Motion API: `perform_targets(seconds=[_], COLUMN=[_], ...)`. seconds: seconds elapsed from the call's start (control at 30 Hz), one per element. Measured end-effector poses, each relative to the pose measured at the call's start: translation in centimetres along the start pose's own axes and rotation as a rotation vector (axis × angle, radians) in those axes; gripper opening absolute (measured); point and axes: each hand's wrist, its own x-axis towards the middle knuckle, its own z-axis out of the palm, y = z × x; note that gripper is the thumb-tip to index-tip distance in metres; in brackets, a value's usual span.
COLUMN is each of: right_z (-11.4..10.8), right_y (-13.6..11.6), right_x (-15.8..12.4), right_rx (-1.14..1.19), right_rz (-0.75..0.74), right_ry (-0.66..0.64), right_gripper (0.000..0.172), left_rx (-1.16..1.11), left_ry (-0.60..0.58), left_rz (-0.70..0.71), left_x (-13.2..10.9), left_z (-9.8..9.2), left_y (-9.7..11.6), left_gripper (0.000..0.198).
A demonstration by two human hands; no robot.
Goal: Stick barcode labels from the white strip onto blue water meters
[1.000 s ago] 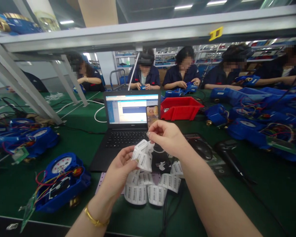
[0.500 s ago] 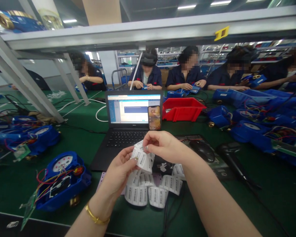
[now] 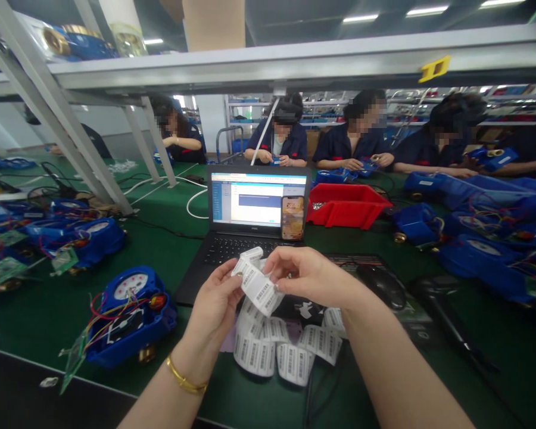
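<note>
A strip of white barcode labels (image 3: 259, 287) is held up over the front of the laptop (image 3: 221, 247). My left hand (image 3: 217, 298) pinches its left edge between thumb and fingers. On the other side, my right hand (image 3: 301, 274) has its fingers closed at the strip's right edge. The strip's lower part curls down onto the green table in a loose pile of labels (image 3: 295, 363). A phone (image 3: 292, 217) leans against the laptop screen. To the left of my left hand lies an opened blue meter housing (image 3: 129, 322) with coloured wires and a circuit board.
A red bin (image 3: 348, 205) stands behind the laptop's right side. A black mouse (image 3: 381, 286) and a black handheld scanner (image 3: 451, 322) lie to the right. More blue housings (image 3: 477, 265) crowd both sides. A metal shelf beam (image 3: 250, 71) crosses overhead; several co-workers sit opposite.
The view has shifted, so the scene sits further right. My right hand has moved slightly down along the label strip, and the strip's upper end now stands out above my fingers.
</note>
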Motion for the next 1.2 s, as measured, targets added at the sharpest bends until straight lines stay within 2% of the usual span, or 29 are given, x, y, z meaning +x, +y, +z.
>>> perform_targets(seconds=[0.07,0.13,0.23,0.4,0.6,0.83,1.0,1.13,1.2], right_z=[0.2,0.4,0.6,0.7,0.6,0.4,-0.5,-1.8,-1.9], right_y=[-0.1,-0.2,-0.2,-0.5,-0.9,-1.1,-1.6,-1.4,-1.0], right_x=[0.0,0.1,0.1,0.1,-0.2,-1.0,-2.1,-3.5,-4.1], right_rx=[0.015,-0.020,-0.103,-0.146,-0.208,-0.272,-0.359,-0.289,-0.218], right_rz=[0.031,0.050,0.068,0.075,0.050,-0.026,-0.121,-0.159,-0.149], right_ry=[0.027,0.067,0.111,0.111,0.107,0.084,0.071,0.172,0.257], right_gripper=[0.022,0.020,0.019,0.015,0.017,0.019,0.011,0.021,0.024], left_rx=[0.010,0.045,0.138,0.298,0.269,0.134,0.117,0.294,0.545], left_ry=[0.029,0.008,-0.106,-0.241,-0.229,-0.215,-0.188,-0.278,-0.320], left_rz=[0.045,0.126,0.237,0.294,0.273,0.156,0.085,0.034,0.163], left_x=[-0.2,-0.7,-1.5,-2.5,-2.5,-1.9,-2.0,-3.3,-4.6], left_z=[0.0,-0.1,0.0,0.2,0.5,0.5,1.0,0.4,-0.9], left_y=[-0.2,-0.4,-0.4,-0.1,-0.4,-1.1,-2.4,-2.5,-2.0], left_gripper=[0.054,0.063,0.068,0.059,0.057,0.058,0.050,0.046,0.050])
